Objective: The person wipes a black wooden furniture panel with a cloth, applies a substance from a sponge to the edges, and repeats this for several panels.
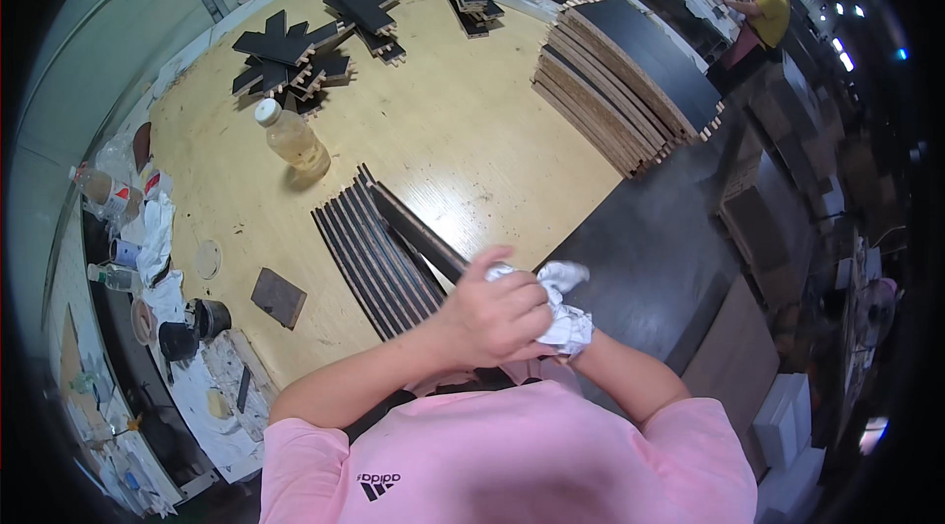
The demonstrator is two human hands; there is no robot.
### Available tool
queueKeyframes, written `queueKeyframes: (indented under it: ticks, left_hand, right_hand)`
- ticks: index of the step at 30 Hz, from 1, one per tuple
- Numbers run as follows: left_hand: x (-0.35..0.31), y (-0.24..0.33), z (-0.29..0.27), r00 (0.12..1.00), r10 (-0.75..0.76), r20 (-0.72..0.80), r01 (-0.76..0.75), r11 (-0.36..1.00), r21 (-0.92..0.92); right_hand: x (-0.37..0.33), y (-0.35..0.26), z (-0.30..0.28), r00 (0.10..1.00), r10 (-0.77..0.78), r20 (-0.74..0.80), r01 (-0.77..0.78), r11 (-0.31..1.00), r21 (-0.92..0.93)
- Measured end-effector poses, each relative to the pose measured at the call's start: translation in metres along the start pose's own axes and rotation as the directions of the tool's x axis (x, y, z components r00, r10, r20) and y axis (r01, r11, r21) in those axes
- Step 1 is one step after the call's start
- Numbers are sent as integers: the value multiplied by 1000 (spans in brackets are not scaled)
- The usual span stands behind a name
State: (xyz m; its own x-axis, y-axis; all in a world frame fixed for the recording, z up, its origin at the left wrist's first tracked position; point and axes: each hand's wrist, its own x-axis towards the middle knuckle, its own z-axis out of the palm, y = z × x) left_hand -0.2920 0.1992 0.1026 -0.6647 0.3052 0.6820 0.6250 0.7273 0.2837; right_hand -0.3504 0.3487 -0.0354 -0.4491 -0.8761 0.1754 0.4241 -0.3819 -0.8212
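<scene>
My left hand (495, 315) is closed at the near end of a long narrow black board (421, 231), whose end goes out of sight behind it. The board slants up and away to the left. Just right of that hand, a crumpled white cloth (565, 309) is bunched at my right hand, whose fingers are mostly hidden by the cloth and my left hand. Below the board, a row of similar narrow black boards (379, 263) stands on edge, side by side, on the pale wooden tabletop (463, 130).
A capped bottle of yellowish liquid (297, 142) stands behind the row. Short black pieces with wooden dowels (285, 57) lie heaped at the far left. Large dark panels (630, 71) are stacked at the right. A small dark block (279, 298) and black cups (179, 339) sit left. Far right, another person (768, 17) works.
</scene>
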Motion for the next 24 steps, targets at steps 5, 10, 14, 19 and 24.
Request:
queueKeyframes:
  ticks: [5, 10, 14, 19, 24]
  left_hand:
    - [-43, -84, -51, 980, -150, -132, 179, 950, 254]
    - [-61, -91, -53, 940, -290, -182, 323, 927, 192]
    - [-66, -92, -30, 606, -736, -300, 792, 593, 144]
    - [-38, -60, 4, 612, -740, -280, 789, 597, 146]
    - [-41, -25, 8, 661, -743, -104, 749, 645, 151]
  right_hand:
    - [20, -106, 58, 624, 747, 229, -747, 486, 454]
    - [18, -120, 49, 668, 687, 287, -734, 541, 411]
    - [33, -121, 48, 901, 288, -325, -276, 957, 83]
    - [67, -92, 77, 778, -19, -628, -94, 985, -146]
    - [84, -101, 58, 719, -278, -637, 170, 959, -227]
